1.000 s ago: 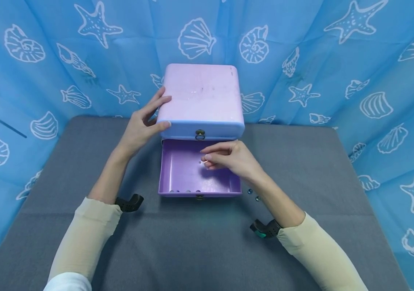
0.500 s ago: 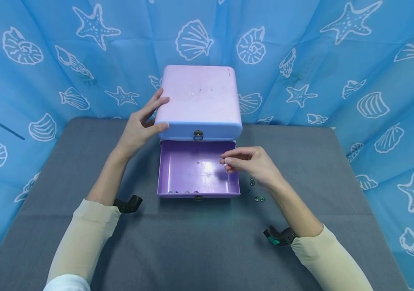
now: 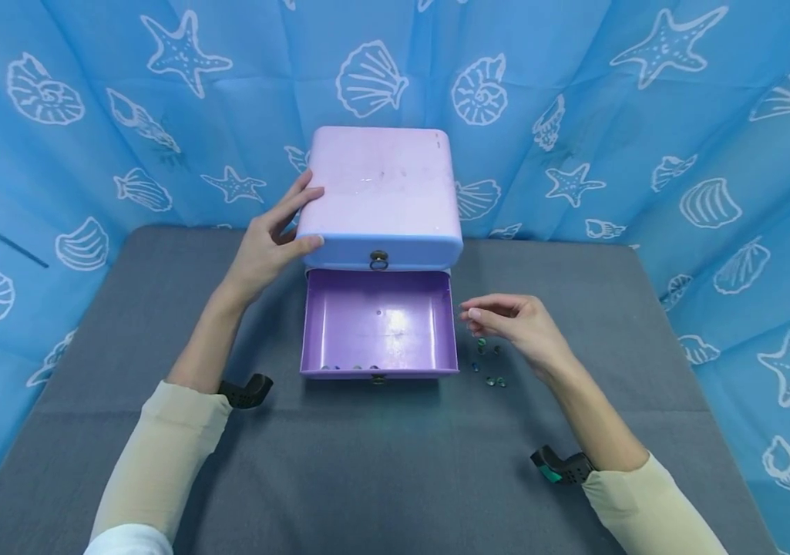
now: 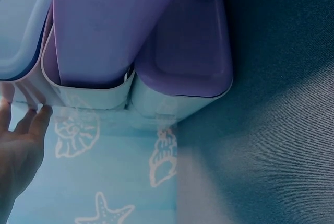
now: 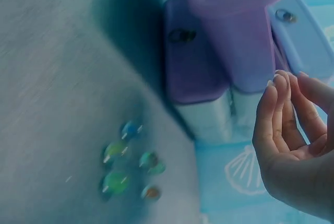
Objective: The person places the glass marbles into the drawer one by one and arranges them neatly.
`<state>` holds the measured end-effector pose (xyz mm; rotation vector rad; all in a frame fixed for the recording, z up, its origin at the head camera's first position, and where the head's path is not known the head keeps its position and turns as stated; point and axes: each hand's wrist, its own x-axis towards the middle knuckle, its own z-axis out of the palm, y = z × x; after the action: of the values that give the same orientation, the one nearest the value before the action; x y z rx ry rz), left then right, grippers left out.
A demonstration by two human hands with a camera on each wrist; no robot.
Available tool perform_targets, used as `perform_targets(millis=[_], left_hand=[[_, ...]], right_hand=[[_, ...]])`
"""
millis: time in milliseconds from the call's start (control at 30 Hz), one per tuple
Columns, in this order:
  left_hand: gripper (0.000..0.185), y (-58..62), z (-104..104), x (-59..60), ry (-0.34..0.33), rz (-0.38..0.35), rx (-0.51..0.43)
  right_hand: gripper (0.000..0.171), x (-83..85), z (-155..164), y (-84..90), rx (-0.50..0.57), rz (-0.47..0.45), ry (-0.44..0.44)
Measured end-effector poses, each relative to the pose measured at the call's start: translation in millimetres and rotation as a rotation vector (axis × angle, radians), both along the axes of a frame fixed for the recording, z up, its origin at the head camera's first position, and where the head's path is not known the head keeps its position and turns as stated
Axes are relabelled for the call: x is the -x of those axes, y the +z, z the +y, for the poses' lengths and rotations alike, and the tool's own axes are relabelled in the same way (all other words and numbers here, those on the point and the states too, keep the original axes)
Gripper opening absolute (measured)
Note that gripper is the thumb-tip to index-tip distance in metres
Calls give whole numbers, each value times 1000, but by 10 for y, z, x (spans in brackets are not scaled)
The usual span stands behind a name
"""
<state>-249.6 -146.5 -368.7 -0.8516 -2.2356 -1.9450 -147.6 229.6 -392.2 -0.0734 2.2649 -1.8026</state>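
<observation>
Left hand (image 3: 263, 237) spread against the box (image 3: 381, 185), right hand (image 3: 518, 325) loosely curved, seemingly empty: the likely step, collecting marbles (image 5: 115, 183) right of the drawer (image 3: 353, 335), needs a low pinch.

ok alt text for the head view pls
A person's left hand rests on a pink-topped drawer unit whose purple drawer is pulled out, with small marbles along its front. The right hand hovers beside the drawer, near more marbles on grey cloth.

pulled-out drawer (image 3: 353, 331) purple, cabinet top (image 3: 388, 185) pink, curtain (image 3: 561, 46) blue, white-shell-patterned
</observation>
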Motion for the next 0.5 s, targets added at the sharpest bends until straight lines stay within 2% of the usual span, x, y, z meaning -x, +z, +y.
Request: perform_targets(millis=[267, 500], left_hand=[[64, -1, 2, -5, -2, -10, -12], [64, 4, -3, -17, 1, -5, -4]], right_hand=[[39, -58, 256, -205, -8, 11, -27], [40, -83, 469, -414, -77, 111, -84]])
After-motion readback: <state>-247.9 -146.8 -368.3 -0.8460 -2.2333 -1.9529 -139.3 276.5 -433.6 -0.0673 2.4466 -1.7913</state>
